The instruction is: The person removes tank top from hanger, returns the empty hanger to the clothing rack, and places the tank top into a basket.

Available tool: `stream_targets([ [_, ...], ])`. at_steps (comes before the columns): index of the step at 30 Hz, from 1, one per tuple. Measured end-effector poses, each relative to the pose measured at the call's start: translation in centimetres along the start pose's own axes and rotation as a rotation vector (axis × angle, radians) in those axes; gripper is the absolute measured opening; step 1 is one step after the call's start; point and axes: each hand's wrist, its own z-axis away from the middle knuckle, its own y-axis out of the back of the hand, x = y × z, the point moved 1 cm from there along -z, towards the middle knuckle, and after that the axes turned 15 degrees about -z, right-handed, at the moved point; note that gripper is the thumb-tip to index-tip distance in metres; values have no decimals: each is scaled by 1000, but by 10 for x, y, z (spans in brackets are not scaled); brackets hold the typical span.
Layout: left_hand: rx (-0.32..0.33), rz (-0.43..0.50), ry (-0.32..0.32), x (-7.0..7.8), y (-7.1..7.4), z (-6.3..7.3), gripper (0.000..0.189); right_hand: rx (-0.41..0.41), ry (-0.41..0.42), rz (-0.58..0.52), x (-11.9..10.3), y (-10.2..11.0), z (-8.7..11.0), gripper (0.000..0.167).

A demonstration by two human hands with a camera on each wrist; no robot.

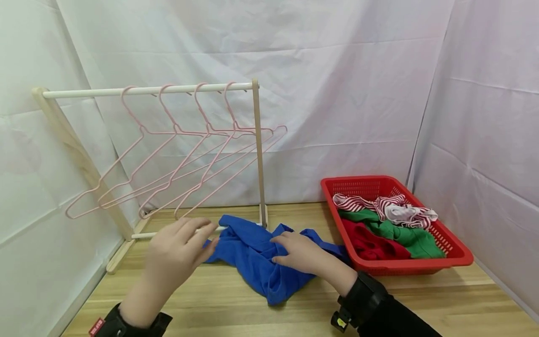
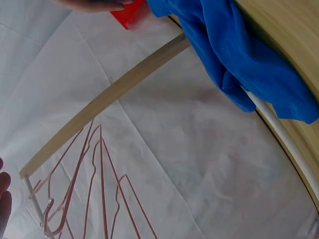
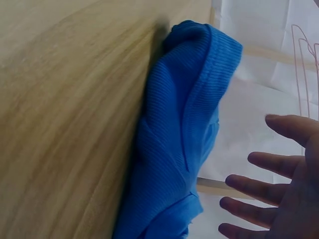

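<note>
A crumpled blue garment [image 1: 261, 262] lies in a heap on the wooden table, partly over the rack's low white bar. In the right wrist view the blue garment [image 3: 174, 129] shows a ribbed texture and a folded band at its end. My right hand [image 1: 301, 252] hovers at the garment's right side with spread fingers [image 3: 264, 191], apart from the cloth in the right wrist view. My left hand [image 1: 181, 248] is raised to the left of the garment, its fingers loosely bent and holding nothing. Only the left fingertips [image 2: 4, 194] show at the edge of the left wrist view.
A wood-and-white clothes rack [image 1: 147, 91] stands at the left, with several pink hangers [image 1: 206, 126] on its top bar. A red basket [image 1: 414, 269] at the right holds striped, green and red clothes. White cloth walls [image 1: 337, 93] surround the table.
</note>
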Motion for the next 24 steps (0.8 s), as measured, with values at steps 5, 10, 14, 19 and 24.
stream_targets([
  [5, -114, 49, -21, 8, -11, 8, 36, -72, -32, 26, 4, -8, -2, 64],
  [10, -226, 70, -15, 10, -19, 17, 36, -132, -59, 12, 7, -15, -2, 70],
  [14, -332, 85, -6, 12, -25, 22, 38, -151, -68, 20, 10, -19, -4, 72],
  [19, -409, 92, -21, 15, -33, 28, 45, -157, -80, 46, 14, -25, -9, 78],
  [24, -496, 91, -45, 18, -41, 35, 29, -177, -105, 127, 17, -27, -16, 85],
])
